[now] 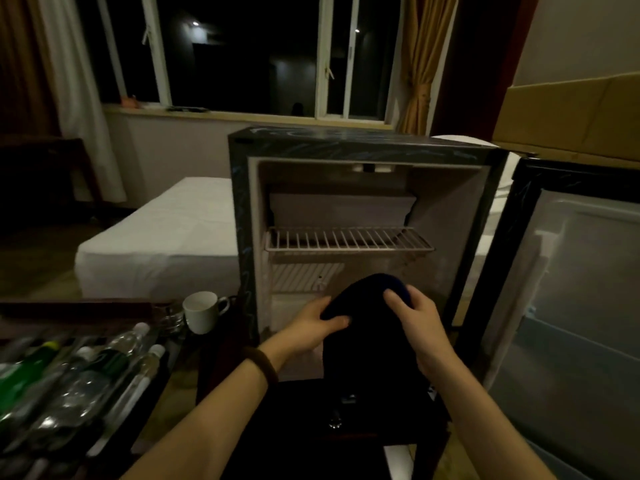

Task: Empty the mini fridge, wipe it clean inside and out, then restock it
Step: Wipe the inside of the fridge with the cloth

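Right in front of the emptied mini fridge (363,216), both hands, left hand (317,323) and right hand (415,317), are gripping a dark cloth (367,341), fingers curled round it; looks soft, floppy, light, so bunching it up works best.

One black mini fridge (363,143) with its door (568,271) swung open, holding one white wire shelf (348,239). One dark cloth (367,327), gripped by two bare hands, left (311,327) and right (420,323). One white ceramic mug (202,311). Several clear plastic bottles (86,375), at least four, the exact number unclear. One white bed (166,244).
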A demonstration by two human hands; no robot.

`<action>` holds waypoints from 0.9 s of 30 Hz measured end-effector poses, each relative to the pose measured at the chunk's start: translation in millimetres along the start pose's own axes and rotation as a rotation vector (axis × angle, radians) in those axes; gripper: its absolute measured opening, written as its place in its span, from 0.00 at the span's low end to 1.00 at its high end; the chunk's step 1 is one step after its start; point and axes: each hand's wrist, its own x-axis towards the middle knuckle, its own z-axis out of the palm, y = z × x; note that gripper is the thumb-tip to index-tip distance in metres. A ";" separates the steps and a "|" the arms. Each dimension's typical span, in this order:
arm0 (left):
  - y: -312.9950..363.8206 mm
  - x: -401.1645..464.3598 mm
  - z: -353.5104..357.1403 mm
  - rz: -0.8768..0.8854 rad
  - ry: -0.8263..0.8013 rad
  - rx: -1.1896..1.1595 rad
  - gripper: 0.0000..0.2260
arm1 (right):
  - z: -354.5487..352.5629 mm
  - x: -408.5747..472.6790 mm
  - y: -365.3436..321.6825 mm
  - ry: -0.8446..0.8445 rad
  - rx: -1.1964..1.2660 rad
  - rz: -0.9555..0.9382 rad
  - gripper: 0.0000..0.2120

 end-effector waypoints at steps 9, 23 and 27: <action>10.9 -46.4 -45.3 0.228 0.350 -0.215 0.06 | 43.2 -17.3 -48.2 -0.497 0.323 0.002 0.13; 67.4 -59.9 -65.1 0.236 0.412 -0.061 0.08 | 86.7 -30.3 -81.8 -0.642 0.322 -0.215 0.25; 84.8 -55.2 -65.0 0.419 0.591 0.066 0.12 | 82.4 -21.4 -92.7 -0.329 0.160 -0.385 0.22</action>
